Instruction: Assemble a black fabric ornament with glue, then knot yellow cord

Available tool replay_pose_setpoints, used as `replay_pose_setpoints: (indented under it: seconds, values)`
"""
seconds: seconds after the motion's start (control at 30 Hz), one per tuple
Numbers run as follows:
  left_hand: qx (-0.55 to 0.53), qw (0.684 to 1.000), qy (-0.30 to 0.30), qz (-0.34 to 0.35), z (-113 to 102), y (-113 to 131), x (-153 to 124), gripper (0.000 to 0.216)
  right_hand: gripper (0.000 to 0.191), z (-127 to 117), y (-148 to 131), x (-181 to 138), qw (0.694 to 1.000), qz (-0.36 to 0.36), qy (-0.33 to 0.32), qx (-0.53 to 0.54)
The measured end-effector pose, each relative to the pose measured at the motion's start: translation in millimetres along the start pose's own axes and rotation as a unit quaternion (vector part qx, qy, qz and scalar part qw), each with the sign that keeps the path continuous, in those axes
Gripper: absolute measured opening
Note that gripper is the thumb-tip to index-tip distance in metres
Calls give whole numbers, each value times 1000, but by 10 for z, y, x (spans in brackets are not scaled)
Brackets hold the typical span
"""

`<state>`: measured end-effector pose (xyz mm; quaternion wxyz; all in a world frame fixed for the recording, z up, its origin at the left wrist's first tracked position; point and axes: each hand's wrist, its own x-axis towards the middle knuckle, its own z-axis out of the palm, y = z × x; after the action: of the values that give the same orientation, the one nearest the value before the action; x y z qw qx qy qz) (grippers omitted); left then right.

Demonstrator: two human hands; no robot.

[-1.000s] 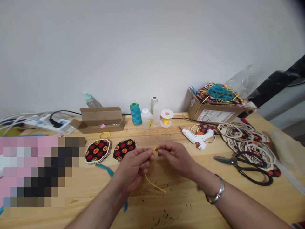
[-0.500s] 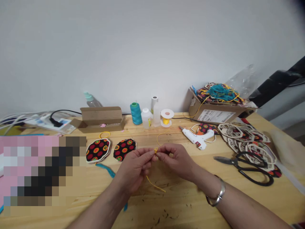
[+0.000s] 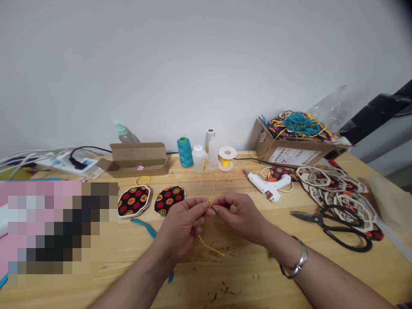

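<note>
A yellow cord (image 3: pixel 210 201) is pinched between the left hand (image 3: pixel 183 225) and right hand (image 3: pixel 240 216), raised above the worktop (image 3: pixel 206 279), apparently so its small knot can be finely worked.

No text can be read. Beyond the right hand (image 3: pixel 243 216), the shipping label (image 3: pixel 293 156) on the carton (image 3: pixel 273 150) shows a barcode and illegibly small print. Beyond the left hand (image 3: pixel 183 225), the bottle (image 3: pixel 198 156) bears a yellow label (image 3: pixel 202 165), also unreadable.
</note>
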<state>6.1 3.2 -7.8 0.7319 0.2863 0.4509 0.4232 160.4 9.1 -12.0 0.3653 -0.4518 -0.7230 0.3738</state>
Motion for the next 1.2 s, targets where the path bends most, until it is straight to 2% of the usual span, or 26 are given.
replay_pose_setpoints:
  seconds: [0.1,0.3,0.47,0.7,0.97,1.2]
  values:
    - [9,1000,2,12,-5,-7,-8,14,10,6,4,-22,999,-27,18,-28]
    - [27,999,3,24,-3,-26,-11,16,8,13,51,-54,982,-139,58,-115]
    - [37,999,13,29,9,-32,-9,17,10,-4,75,-38,962,-211,57,-165]
    - [36,999,-3,19,29,-21,-12,16,12,-57,73,-33,940,-278,42,-194]
    - [44,999,-14,9,17,-28,-15,16,12,-58,96,-34,959,-235,43,-150]
    - [61,998,-22,6,33,0,-43,17,3,-51,83,-20,989,-113,63,-72]
